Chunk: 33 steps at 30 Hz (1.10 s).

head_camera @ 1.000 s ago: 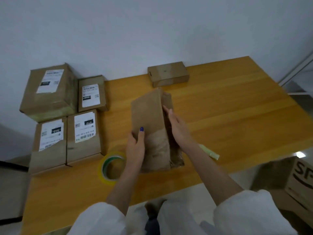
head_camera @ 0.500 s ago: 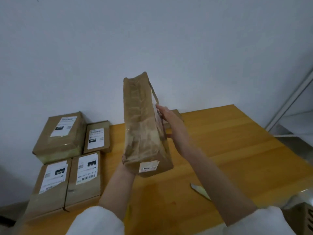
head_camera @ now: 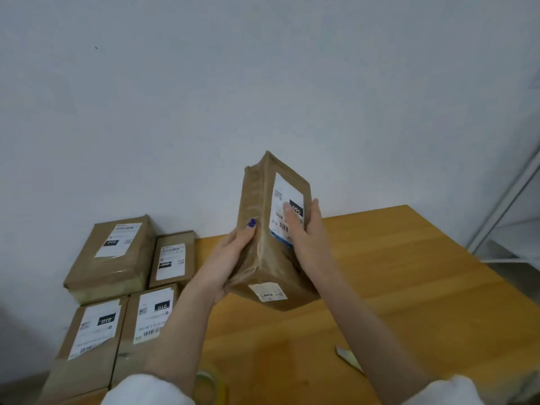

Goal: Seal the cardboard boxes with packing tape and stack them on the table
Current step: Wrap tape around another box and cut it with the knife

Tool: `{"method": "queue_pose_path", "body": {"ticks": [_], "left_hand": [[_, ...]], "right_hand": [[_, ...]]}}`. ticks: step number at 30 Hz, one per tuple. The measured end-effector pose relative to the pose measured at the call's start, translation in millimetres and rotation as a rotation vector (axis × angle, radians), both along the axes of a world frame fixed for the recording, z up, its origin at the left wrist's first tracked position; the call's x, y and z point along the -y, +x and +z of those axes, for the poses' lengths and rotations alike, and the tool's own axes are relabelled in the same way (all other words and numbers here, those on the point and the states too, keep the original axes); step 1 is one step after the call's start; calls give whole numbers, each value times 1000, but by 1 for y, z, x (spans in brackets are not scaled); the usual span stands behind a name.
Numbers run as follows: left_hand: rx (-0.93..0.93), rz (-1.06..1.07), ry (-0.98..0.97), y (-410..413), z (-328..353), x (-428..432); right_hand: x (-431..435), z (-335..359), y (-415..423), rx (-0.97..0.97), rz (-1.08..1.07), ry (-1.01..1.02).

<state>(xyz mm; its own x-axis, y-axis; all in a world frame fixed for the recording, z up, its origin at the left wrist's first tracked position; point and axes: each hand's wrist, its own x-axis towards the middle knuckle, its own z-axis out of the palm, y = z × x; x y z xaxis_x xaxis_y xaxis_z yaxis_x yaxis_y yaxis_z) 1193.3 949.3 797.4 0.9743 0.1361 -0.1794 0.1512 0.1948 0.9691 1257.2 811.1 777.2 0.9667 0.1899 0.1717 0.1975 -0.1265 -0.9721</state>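
The table (head_camera: 409,287) carries 4 labelled boxes (head_camera: 111,252) at its left end, in 2 rows from the back edge toward the front edge. Tape shows on their seams, so they are judged sealed and set aside.

The held box (head_camera: 260,244) is off the table, above its middle, standing on end with the label (head_camera: 285,206) facing the camera. 1.0 s ago it was low over the front edge, just beside the tape roll (head_camera: 210,381). 0.5 s ago it was raised with a plain face toward the camera. It has since been turned about its long axis, which brings the label and a wrinkled, taped side into view.

The left hand (head_camera: 233,258) grips the box's left side, with the thumb on the near face and the fingers wrapped behind. The right hand (head_camera: 306,238) clamps the right side, with the thumb on the label and the fingers behind the edge.

The tape roll lies untouched at the front edge. A pale strip (head_camera: 347,356) lies near the front edge, to the right.

The turn is judged to be an inspection of the seams. Placing this box with the others is not yet done.
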Motion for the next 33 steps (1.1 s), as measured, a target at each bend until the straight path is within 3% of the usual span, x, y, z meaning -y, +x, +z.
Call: {"method": "queue_pose_path", "body": {"ticks": [3,9,12,15,18,22,25,28,31,33], "left_hand": [[103,57,-49,-7,-3,3],[118,145,-149,-11,-6,-10],[88,151,-185,-13,-8,-13],[44,193,-117,-14,-15,-17],[20,263,-171,-11,-28,-26],[17,355,-431,-12,-53,-12],[101,352,-389,-14,-57,17],[101,487,-410,-15,-62,22],[65,575,-493,-24,-75,1],[37,572,-445,-31,-83,-21]], "right_hand": [[-10,1,2,45,-110,-190],[5,6,21,130,-74,-84],[9,9,32,-287,175,248],[14,10,30,-540,409,338],[8,0,31,-518,234,462],[-4,-11,25,-514,121,761],[-16,-24,7,-483,144,672],[-15,-34,-2,-495,182,608],[8,-36,2,-556,125,669],[31,-39,16,-605,108,766]]}}
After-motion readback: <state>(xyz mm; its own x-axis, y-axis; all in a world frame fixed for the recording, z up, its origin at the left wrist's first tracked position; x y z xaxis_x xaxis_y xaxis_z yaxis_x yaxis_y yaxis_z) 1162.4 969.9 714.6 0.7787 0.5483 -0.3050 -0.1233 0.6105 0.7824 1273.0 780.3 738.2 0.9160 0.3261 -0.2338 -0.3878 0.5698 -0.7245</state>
